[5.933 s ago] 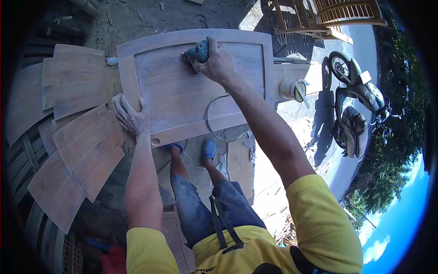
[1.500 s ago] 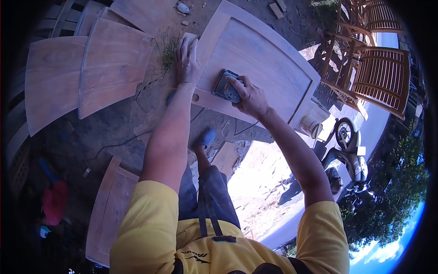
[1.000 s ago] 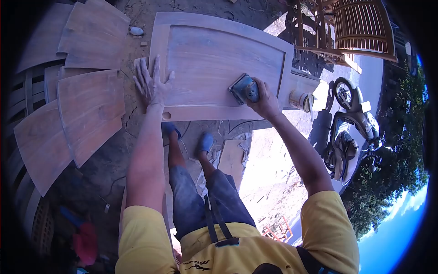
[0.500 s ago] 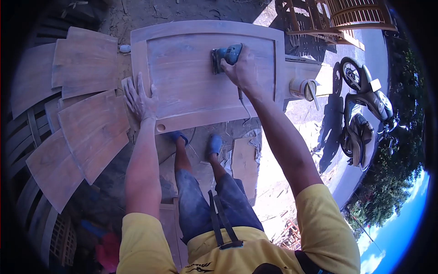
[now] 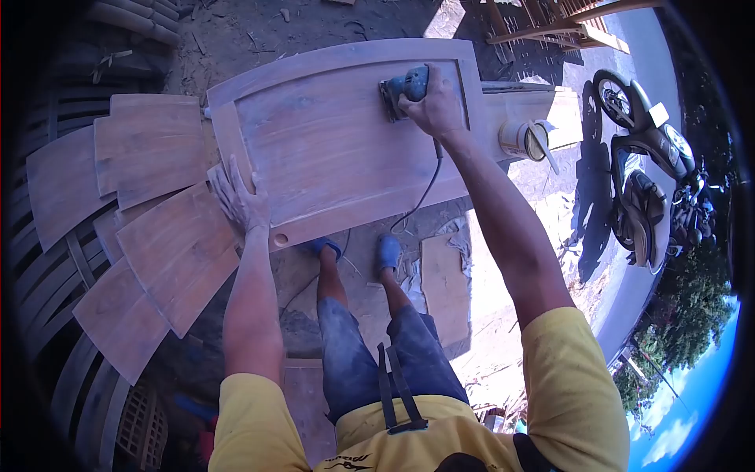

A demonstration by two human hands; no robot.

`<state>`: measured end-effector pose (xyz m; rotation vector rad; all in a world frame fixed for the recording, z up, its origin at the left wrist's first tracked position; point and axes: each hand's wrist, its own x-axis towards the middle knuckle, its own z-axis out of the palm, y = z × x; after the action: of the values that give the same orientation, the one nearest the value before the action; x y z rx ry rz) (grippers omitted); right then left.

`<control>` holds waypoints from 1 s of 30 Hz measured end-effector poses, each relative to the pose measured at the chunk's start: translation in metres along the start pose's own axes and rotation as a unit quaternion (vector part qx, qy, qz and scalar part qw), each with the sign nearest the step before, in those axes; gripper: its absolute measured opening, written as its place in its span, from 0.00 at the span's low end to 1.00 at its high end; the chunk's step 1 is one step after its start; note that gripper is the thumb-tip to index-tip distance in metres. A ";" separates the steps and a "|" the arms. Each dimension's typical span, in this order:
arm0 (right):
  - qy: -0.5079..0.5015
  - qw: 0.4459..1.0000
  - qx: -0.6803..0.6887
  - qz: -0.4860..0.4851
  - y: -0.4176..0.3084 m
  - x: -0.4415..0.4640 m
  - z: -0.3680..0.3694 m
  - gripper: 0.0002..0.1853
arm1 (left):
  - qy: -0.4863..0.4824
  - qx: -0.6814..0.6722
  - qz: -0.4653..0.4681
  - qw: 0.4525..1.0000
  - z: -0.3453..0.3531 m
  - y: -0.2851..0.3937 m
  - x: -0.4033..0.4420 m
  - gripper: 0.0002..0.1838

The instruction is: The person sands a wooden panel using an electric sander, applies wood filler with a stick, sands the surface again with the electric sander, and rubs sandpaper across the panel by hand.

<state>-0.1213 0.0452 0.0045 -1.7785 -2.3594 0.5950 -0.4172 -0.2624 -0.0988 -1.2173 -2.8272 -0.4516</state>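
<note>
In the head view, the panel (image 5: pixel 322 126) lay across the upper middle of the frame, beyond my feet, its long axis running left to right with the right end tipped a little toward the top. The sander (image 5: pixel 405 88) sat on its recessed face near the upper right corner, inside the raised border, so the greater stretch of that face lay to the left of the tool and below it. My right hand (image 5: pixel 436 108) was the nearer one, its fingers wrapped round the sander's body from the right; whether the whole base lay flat, I couldn't tell. The cord (image 5: pixel 431 185) dropped from the tool over the panel's lower edge. My left hand (image 5: pixel 242 200) was well apart from the sander, at the panel's lower left corner, fingers spread over the left border and gripping nothing that I could see, just above and left of the round hole (image 5: pixel 281 240). So the panel stretched between my hands, from the left palm up and rightward to the sander. Some boards (image 5: pixel 153 145) lay fanned out at the left of the frame, and the can (image 5: pixel 515 140) stood just off the panel's right end.
</note>
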 end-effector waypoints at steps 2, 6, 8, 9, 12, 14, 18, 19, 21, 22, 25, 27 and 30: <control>-0.005 0.998 0.030 0.051 0.028 0.015 -0.017 0.45 | 0.000 0.005 -0.003 1.000 -0.001 0.000 0.001 0.39; 0.030 0.993 0.025 0.108 0.037 0.023 -0.023 0.45 | 0.000 0.013 -0.007 1.000 -0.002 0.003 0.001 0.39; 0.026 0.994 0.044 0.096 0.008 0.017 -0.019 0.46 | -0.006 0.018 -0.007 1.000 -0.003 0.002 0.001 0.38; 0.022 0.994 0.063 0.084 -0.008 0.011 -0.014 0.46 | -0.011 0.023 -0.008 1.000 -0.002 0.002 0.001 0.38; -0.009 0.998 0.063 0.024 -0.059 -0.015 0.017 0.47 | -0.021 0.017 -0.012 1.000 -0.002 0.000 0.001 0.39; -0.066 0.992 0.106 -0.030 -0.092 -0.044 0.029 0.49 | -0.019 0.012 -0.007 1.000 0.000 -0.002 0.000 0.39; -0.119 0.978 0.109 -0.129 -0.101 -0.109 0.046 0.50 | -0.018 0.009 -0.004 1.000 -0.004 0.002 0.001 0.39; -0.123 0.978 0.104 -0.134 -0.093 -0.121 0.042 0.51 | -0.019 0.008 -0.002 1.000 -0.003 0.001 0.002 0.39; -0.129 0.977 0.098 -0.138 -0.072 -0.128 0.030 0.52 | -0.010 0.002 0.003 1.000 0.000 -0.002 0.001 0.39; -0.133 0.984 0.086 -0.080 -0.057 -0.127 0.019 0.50 | -0.012 0.002 0.002 1.000 0.000 -0.001 0.000 0.39; -0.070 0.996 0.059 0.006 -0.001 -0.116 -0.006 0.46 | -0.006 0.002 -0.001 1.000 0.000 0.000 0.000 0.39; 0.013 0.999 0.034 -0.019 0.048 -0.103 -0.011 0.47 | -0.005 0.001 -0.006 1.000 0.001 0.000 0.001 0.39; 0.049 0.998 0.026 -0.001 0.084 -0.091 -0.024 0.46 | -0.007 0.012 -0.013 1.000 0.002 0.000 0.000 0.39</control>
<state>-0.0111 -0.0156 0.0068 -1.7410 -2.2609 0.5494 -0.4174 -0.2622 -0.1004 -1.1848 -2.8550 -0.4107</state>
